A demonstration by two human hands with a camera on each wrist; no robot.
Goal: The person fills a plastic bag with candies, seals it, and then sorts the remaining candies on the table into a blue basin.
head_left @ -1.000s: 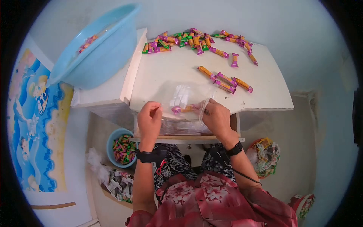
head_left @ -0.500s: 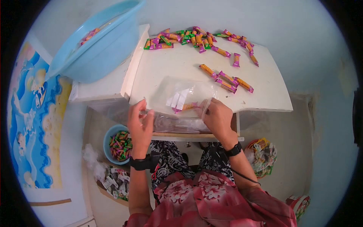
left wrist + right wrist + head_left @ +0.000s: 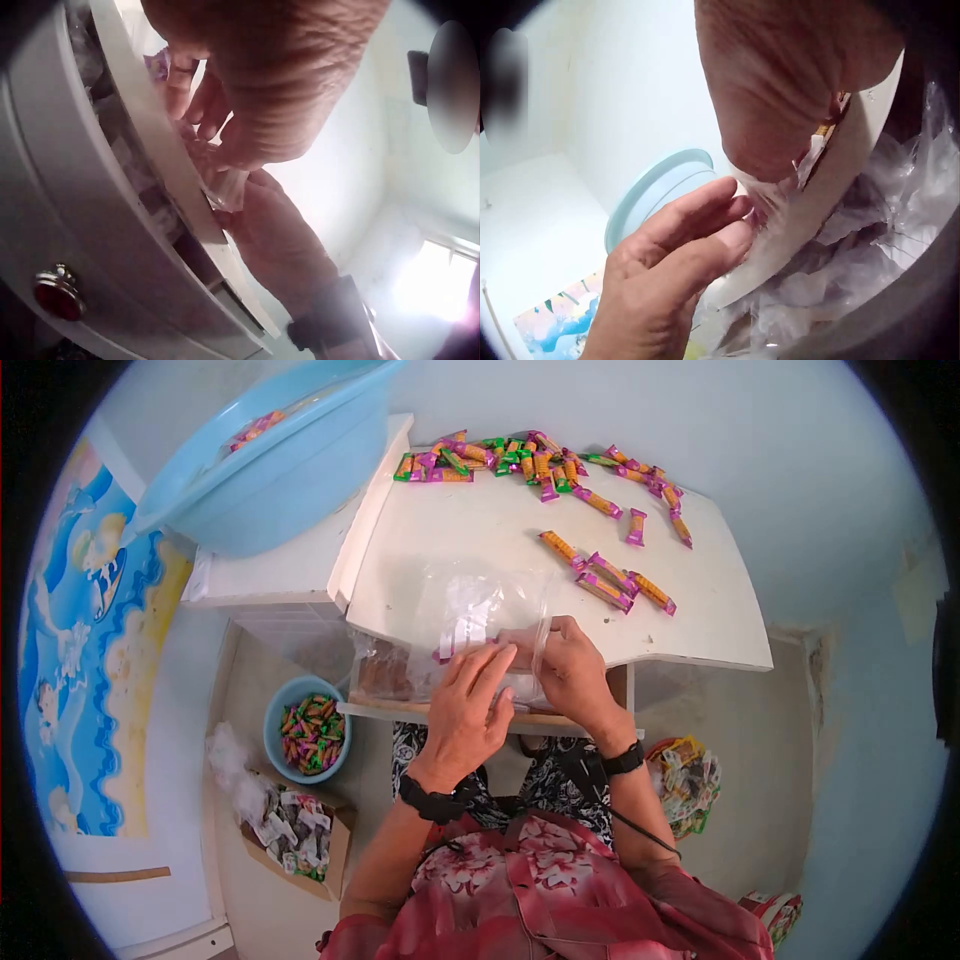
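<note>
A clear plastic bag (image 3: 475,595) lies along the front of the white tabletop. My right hand (image 3: 578,675) pinches the bag's mouth edge at its right side. One purple-ended wrapped snack (image 3: 441,657) shows inside the bag, partly hidden behind my left hand (image 3: 465,710). That hand has its fingers stretched out over the bag's near edge, tips close to the right hand. In the right wrist view, the left fingers (image 3: 697,214) look fairly straight beside the bag's thin film (image 3: 769,196).
Wrapped snacks (image 3: 530,460) are heaped at the table's back, with several more (image 3: 605,580) nearer. An open drawer (image 3: 390,705) holds plastic bags under the tabletop. A large blue basin (image 3: 270,490) stands at left; a small blue tub (image 3: 272,735) of snacks sits on the floor.
My left hand first drew back left from the bag, its fingers spreading, then swung right across the bag's front toward my right hand. The right hand keeps its pinch on the bag.
</note>
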